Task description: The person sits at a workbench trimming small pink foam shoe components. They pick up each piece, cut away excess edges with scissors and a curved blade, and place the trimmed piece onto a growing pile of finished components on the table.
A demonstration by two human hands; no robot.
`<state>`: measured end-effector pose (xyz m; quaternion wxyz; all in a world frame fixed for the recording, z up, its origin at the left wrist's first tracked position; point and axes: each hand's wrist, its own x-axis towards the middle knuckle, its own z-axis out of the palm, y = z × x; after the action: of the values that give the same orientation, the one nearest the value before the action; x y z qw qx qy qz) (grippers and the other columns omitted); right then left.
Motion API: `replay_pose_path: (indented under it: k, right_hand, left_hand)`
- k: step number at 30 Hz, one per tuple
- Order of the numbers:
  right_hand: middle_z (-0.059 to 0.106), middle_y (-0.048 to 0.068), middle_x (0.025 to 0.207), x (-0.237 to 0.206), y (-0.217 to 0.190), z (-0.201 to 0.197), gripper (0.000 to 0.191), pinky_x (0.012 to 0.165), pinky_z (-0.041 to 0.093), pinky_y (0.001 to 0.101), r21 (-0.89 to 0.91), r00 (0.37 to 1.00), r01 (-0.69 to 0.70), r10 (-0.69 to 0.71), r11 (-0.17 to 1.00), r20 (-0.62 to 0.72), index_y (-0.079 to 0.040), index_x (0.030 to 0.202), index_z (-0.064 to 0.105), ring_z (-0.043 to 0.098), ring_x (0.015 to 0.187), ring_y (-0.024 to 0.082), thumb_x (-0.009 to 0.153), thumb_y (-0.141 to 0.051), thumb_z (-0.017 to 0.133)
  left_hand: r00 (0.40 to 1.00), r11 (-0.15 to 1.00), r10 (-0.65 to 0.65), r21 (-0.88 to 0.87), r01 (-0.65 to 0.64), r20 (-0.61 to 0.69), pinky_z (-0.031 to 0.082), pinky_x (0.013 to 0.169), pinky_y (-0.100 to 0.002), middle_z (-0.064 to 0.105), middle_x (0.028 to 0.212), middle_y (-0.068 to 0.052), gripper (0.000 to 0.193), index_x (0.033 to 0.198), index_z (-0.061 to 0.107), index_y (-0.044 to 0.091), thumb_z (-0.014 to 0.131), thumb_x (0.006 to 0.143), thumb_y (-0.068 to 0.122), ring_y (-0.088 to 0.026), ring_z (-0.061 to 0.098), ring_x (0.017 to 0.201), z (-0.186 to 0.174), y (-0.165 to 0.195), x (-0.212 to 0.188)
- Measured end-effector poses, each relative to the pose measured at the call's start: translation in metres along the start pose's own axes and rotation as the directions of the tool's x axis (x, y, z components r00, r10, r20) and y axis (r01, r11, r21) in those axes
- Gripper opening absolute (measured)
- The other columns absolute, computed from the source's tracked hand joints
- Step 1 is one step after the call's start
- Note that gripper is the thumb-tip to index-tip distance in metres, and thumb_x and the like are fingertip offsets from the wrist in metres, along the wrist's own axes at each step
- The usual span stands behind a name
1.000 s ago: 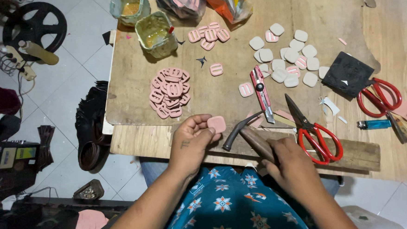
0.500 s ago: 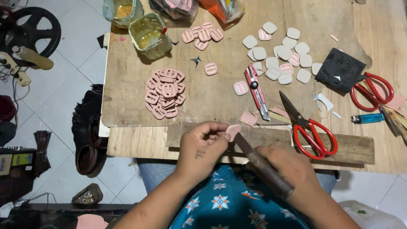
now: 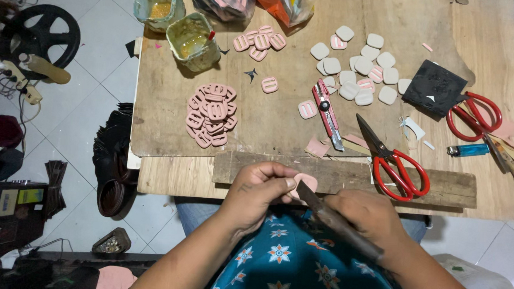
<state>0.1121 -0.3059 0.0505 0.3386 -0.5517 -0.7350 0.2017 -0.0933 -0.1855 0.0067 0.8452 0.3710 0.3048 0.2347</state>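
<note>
My left hand pinches a small pink piece at the near edge of the wooden table, over my lap. My right hand grips a dark-handled knife whose blade tip touches the pink piece. A wooden block lies just beyond both hands. Further back sit a pile of pink buckle-shaped pieces, a red utility cutter and red-handled scissors.
Grey and pink squares are scattered at the back. Two glue tubs stand at the back left. A black pad, second scissors and a blue lighter lie right. Black straps hang off the left edge.
Both hands drew back from the table's surface toward my lap with the pink piece. The knife blade now meets the piece.
</note>
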Motion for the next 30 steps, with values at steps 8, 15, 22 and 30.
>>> replay_pose_path:
  k: [8, 15, 22, 30]
  right_hand:
    - [0.065, 0.005, 0.073, -0.005, 0.012, 0.006, 0.021, 0.055, 0.050, 0.0353, 0.015, 0.999, 0.047, -0.047, 0.999, 0.015, -0.009, 0.091, 0.066, 0.067, 0.063, 0.022, 0.082, -0.027, 0.074]
    - [0.070, 0.006, 0.081, -0.007, 0.005, 0.010, 0.018, 0.061, 0.053, 0.0298, 0.066, 0.981, -0.106, 0.115, 0.992, -0.154, -0.010, 0.093, 0.069, 0.070, 0.069, 0.019, 0.087, -0.026, 0.073]
    - [0.074, 0.005, 0.082, -0.003, 0.003, 0.030, 0.017, 0.064, 0.053, 0.0283, 0.609, 0.675, -0.601, 0.736, 0.518, 0.039, -0.002, 0.097, 0.072, 0.068, 0.073, 0.011, 0.090, -0.017, 0.071]
    - [0.076, 0.004, 0.090, -0.002, 0.009, 0.014, 0.025, 0.074, 0.055, 0.0285, 0.396, 0.667, -0.700, 0.742, 0.595, 0.063, -0.003, 0.101, 0.074, 0.068, 0.082, 0.011, 0.087, -0.024, 0.072]
  left_hand:
    - [0.999, 0.998, -0.001, 0.061, 0.003, -0.034, 0.055, 0.066, -0.020, 0.074, 0.094, -0.010, 0.018, 0.110, 0.068, -0.007, 0.065, 0.094, 0.001, -0.008, 0.065, 0.071, -0.005, -0.015, -0.002]
    - [0.987, 0.995, 0.098, -0.013, -0.101, -0.129, 0.062, 0.076, -0.028, 0.073, 0.096, -0.011, 0.013, 0.106, 0.061, -0.005, 0.062, 0.093, -0.001, -0.015, 0.074, 0.082, -0.003, -0.014, 0.007]
    - [0.990, 0.959, -0.140, -0.252, 0.131, -0.020, 0.063, 0.082, -0.033, 0.072, 0.101, -0.012, 0.013, 0.105, 0.057, 0.000, 0.061, 0.093, -0.002, -0.018, 0.073, 0.091, 0.019, -0.018, 0.000]
    - [0.993, 0.991, 0.106, 0.074, -0.109, 0.042, 0.061, 0.082, -0.027, 0.074, 0.103, -0.011, 0.020, 0.114, 0.062, -0.004, 0.064, 0.095, 0.003, -0.013, 0.073, 0.091, 0.020, -0.011, -0.004]
